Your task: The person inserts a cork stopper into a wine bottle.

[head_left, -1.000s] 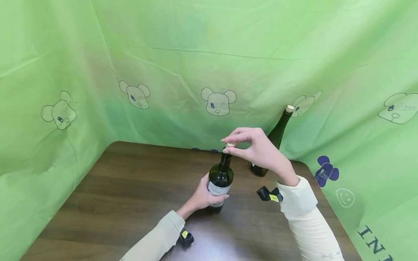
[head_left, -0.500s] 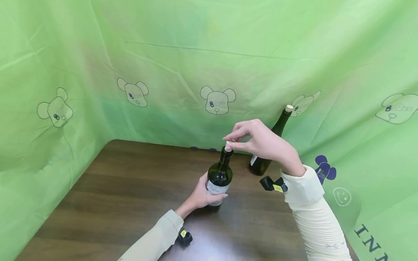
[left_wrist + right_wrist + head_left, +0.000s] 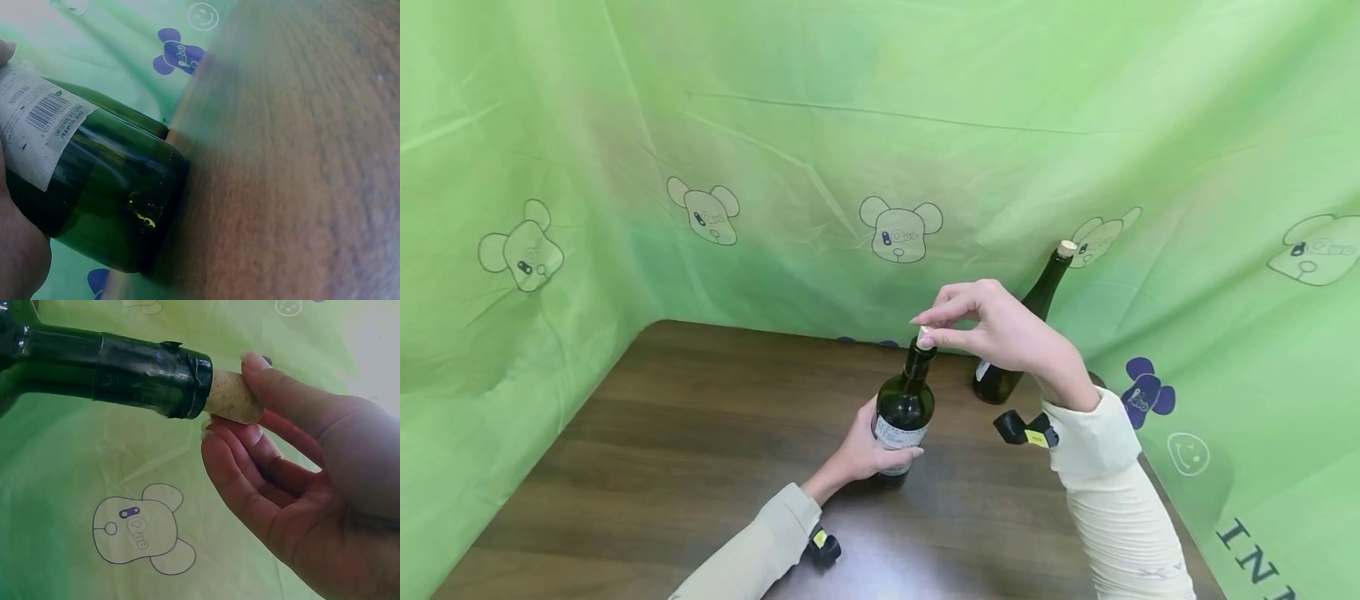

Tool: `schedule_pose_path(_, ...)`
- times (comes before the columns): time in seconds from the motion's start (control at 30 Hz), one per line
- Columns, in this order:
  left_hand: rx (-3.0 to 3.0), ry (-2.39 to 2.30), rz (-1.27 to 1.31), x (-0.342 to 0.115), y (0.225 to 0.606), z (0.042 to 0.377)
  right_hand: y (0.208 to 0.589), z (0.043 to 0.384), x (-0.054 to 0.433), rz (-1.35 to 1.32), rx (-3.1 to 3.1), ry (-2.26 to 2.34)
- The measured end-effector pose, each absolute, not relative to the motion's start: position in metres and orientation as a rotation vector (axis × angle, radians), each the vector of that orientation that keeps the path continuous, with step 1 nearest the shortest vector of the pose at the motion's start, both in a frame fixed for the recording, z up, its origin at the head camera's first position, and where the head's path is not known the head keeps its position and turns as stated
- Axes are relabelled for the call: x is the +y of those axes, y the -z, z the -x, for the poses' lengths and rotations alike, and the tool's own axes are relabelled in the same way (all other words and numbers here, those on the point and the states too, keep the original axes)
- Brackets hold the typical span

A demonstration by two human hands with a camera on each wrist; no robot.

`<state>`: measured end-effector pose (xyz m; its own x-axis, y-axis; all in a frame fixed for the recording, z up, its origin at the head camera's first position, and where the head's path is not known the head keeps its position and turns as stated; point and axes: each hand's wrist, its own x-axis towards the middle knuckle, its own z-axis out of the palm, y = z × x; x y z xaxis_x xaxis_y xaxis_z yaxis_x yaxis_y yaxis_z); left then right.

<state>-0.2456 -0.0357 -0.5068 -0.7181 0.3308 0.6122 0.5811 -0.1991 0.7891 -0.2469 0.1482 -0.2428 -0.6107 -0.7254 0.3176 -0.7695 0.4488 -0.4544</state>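
A dark green glass wine bottle (image 3: pixel 906 406) with a white label stands upright near the middle of the table. My left hand (image 3: pixel 867 447) grips it around the label, with the thumb across the front. A pale cork (image 3: pixel 232 397) sits partway in the bottle's mouth, much of its length showing above the rim. My right hand (image 3: pixel 1000 325) pinches this cork between thumb and fingers. In the right wrist view the thumb lies at the cork's outer end and the fingertips on its side. The left wrist view shows the barcoded label and the bottle's base at the wood.
A second green bottle (image 3: pixel 1042 287), with a cork (image 3: pixel 1066 248) in its top, stands at the back right, partly hidden behind my right hand. The brown wooden table (image 3: pixel 715 433) is enclosed by a green cloth (image 3: pixel 790 150) printed with bear heads.
My right hand has risen slightly and shifted right at the bottle's mouth, and more of the cork shows. In the last half second it barely moves. My left hand keeps its grip.
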Motion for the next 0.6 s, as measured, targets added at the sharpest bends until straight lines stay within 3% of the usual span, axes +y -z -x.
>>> schedule_pose_path(0.13,-1.868,2.028,1.071,-0.034,0.523,0.254,0.243,0.249,0.147,-1.358,-2.626,-0.855)
schedule_pose_path(0.47,-1.872,2.028,1.082,-0.037,0.495,0.236,0.247,0.249,0.149,-1.347,-2.616,-0.879)
schedule_pose_path(0.6,-1.866,2.029,1.065,-0.035,0.506,0.244,0.247,0.249,0.148,-1.333,-2.606,-0.890)
